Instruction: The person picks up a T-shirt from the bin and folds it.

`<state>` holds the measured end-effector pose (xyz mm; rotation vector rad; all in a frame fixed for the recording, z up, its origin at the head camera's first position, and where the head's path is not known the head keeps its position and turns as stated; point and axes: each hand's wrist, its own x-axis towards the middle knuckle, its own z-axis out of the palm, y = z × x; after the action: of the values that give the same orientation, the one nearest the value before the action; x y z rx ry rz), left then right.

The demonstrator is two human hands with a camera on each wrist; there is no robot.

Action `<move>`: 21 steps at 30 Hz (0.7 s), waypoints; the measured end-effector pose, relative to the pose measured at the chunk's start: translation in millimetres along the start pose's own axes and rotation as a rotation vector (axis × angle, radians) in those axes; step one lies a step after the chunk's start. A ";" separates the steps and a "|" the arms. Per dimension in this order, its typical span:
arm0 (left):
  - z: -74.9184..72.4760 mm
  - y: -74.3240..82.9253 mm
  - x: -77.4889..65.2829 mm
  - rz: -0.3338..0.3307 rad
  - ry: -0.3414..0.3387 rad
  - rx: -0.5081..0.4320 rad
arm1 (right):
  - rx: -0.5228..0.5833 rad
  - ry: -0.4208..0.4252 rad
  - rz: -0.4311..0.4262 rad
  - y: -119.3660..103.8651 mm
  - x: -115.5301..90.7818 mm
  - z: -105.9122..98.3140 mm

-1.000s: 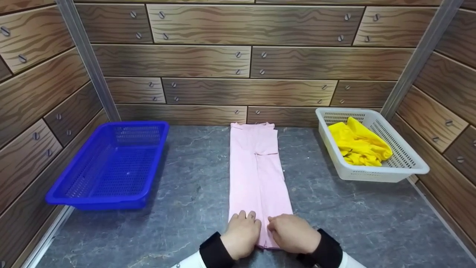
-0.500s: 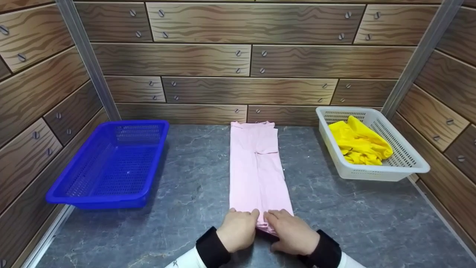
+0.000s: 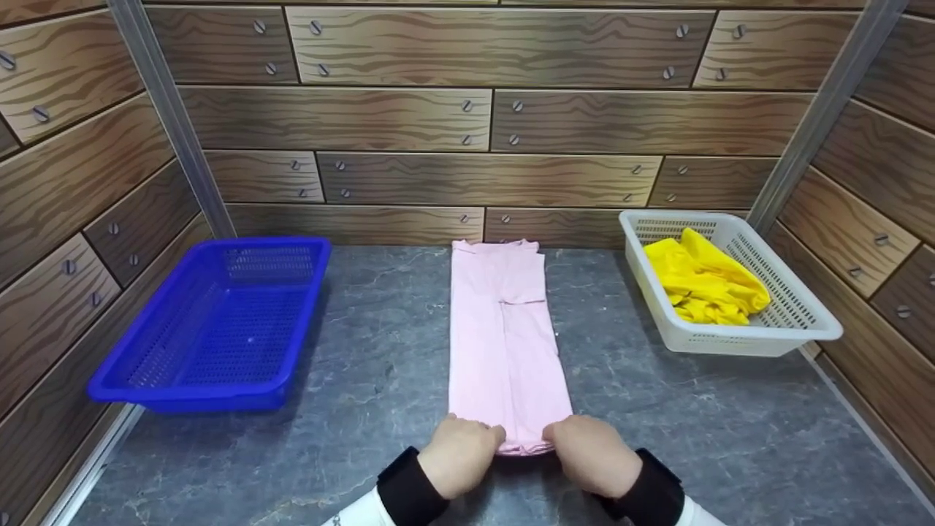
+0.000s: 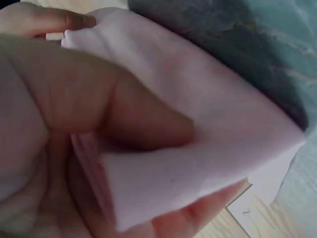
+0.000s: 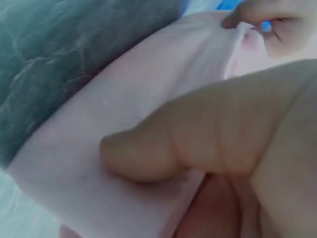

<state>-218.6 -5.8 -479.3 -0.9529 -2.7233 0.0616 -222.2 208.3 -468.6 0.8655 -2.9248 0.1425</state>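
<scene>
A pink garment (image 3: pixel 497 343), folded into a long narrow strip, lies down the middle of the table, its near end raised slightly. My left hand (image 3: pixel 462 454) pinches the near left corner. In the left wrist view its thumb presses on top of the layered cloth (image 4: pixel 198 168), with fingers underneath. At the near right corner my right hand (image 3: pixel 595 454) grips the cloth the same way, its thumb (image 5: pixel 143 153) on top in the right wrist view. From the head view the fingers under the fabric are hidden.
On the left stands a blue perforated plastic basket (image 3: pixel 197 394). A white basket (image 3: pixel 760 340) at the right holds a crumpled yellow cloth (image 3: pixel 705 281). Wood-patterned walls (image 3: pixel 409 120) enclose the grey marbled table (image 3: pixel 365 321) at the back and sides.
The strip's near end has been turned up and shortened toward the far side. My hands have gone from resting on the cloth to gripping its corners, and the right hand has shifted outward.
</scene>
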 end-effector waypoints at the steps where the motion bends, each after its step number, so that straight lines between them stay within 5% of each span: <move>1: -1.7 -1.2 -0.4 0.011 -0.016 -0.010 | 0.011 -0.010 -0.005 -0.1 -0.6 -1.9; 8: -20.5 -4.0 -3.0 0.070 -0.181 -0.143 | 0.100 -0.121 -0.059 1.0 -4.4 -15.9; 15: -34.1 -9.3 -2.7 0.135 -0.395 -0.307 | 0.206 -0.261 -0.207 3.8 -5.6 -26.1; 21: -38.5 -32.4 3.5 0.116 -0.362 -0.469 | 0.309 -0.259 -0.135 20.5 -1.7 -38.4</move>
<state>-231.2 -30.8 -437.3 -1.3371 -3.0787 -0.4443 -229.8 230.7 -432.1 1.2057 -3.1170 0.5213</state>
